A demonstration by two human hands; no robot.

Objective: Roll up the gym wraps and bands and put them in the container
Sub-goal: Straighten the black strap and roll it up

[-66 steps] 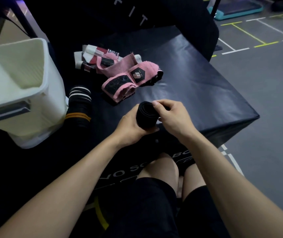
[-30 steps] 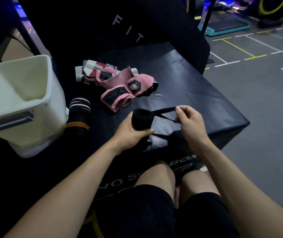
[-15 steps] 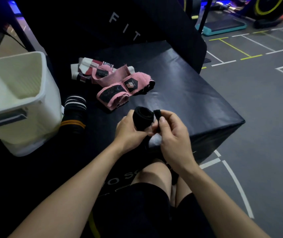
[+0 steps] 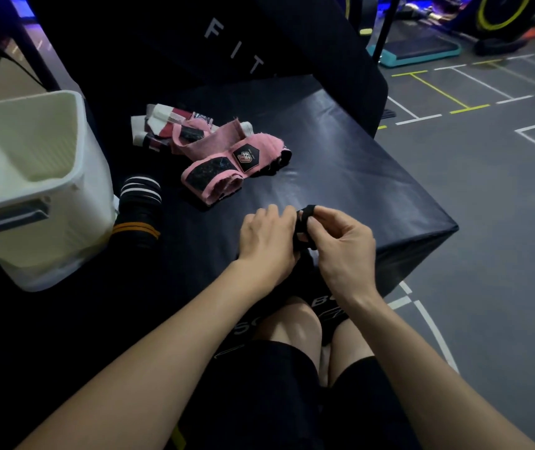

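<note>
We see both hands meeting over the near edge of the dark worktop (image 4: 340, 177): the left hand (image 4: 267, 237) and right hand (image 4: 344, 241) pinch a black wrap (image 4: 305, 222) (mostly hidden between the fingers). Pink wraps (image 4: 227, 160) lie farther back, a striped black roll (image 4: 139, 212) just beside the white container (image 4: 32, 177).

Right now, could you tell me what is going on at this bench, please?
A person sits at a black padded box and holds a black wrap between both hands: the left hand and the right hand grip it together. The pink wraps and a striped black roll lie on the box, outside the white container.
</note>
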